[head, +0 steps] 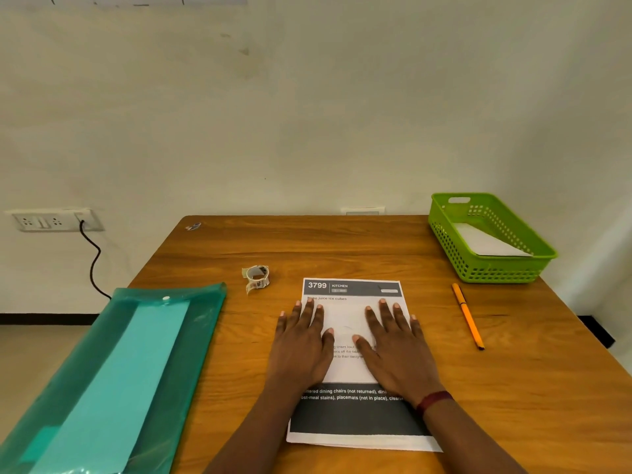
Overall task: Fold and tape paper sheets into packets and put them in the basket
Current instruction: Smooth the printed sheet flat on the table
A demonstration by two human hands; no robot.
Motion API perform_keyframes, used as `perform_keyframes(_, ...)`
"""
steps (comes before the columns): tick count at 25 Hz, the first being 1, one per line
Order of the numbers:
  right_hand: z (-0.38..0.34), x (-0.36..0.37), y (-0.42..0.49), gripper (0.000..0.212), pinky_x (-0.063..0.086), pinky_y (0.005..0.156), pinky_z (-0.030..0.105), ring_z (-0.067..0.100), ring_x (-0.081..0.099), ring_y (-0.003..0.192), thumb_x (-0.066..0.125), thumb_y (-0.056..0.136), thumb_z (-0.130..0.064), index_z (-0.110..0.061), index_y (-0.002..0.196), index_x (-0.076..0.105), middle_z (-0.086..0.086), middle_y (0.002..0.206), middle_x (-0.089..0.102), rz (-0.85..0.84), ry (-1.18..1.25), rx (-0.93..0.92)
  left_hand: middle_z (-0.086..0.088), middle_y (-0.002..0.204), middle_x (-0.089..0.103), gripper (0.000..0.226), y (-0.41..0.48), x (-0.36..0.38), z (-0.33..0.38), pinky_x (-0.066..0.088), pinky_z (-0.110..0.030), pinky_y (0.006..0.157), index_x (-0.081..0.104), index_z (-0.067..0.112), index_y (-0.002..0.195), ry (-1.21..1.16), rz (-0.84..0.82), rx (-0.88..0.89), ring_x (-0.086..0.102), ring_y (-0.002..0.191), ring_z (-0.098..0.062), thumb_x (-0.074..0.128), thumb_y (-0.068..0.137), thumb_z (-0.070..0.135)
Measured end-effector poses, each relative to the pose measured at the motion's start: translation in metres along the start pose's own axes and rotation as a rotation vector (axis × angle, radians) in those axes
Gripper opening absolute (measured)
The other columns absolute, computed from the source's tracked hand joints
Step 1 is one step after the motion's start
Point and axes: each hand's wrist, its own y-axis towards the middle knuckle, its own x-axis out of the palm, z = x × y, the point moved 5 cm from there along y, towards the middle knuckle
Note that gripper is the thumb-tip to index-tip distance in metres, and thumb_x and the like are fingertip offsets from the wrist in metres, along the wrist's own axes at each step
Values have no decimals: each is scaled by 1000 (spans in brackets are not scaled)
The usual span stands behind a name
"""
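Sheet [355,419], printed, flat on table [342,248]. Left hand [301,343] and right hand [396,347] rest palms-down on it, fingers straight, spread, gripping nothing. Green basket [492,268] at 2 o'clock holds white packet [485,242]. Tape roll [257,277] at 10 o'clock; orange pen [466,314] at 3.

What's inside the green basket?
A white paper lies inside the green basket. The basket's near wall hides the paper's lower edge, and anything underneath the paper cannot be seen.
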Motion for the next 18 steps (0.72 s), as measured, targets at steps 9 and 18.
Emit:
perform_keyframes(9, 19, -32, 30, 52, 37, 101, 42, 26, 37, 130, 41, 94, -58, -35, 141, 43, 3, 146, 40, -83, -49, -151, 6, 158, 30, 62, 12, -11, -12, 19, -41, 117, 33, 31, 149, -230, 7, -53, 22, 146, -17, 48, 93, 55)
perform_keyframes(18, 14, -36, 55, 72, 34, 104, 46, 29, 30, 134, 60, 88, -51, -29, 149, 28, 9, 142, 37, -211, -89, -215, 0, 151, 32, 88, 53, -37, 0, 29, -62, 106, 30, 39, 146, -69, -307, -55, 23, 140, -29, 80, 75, 44)
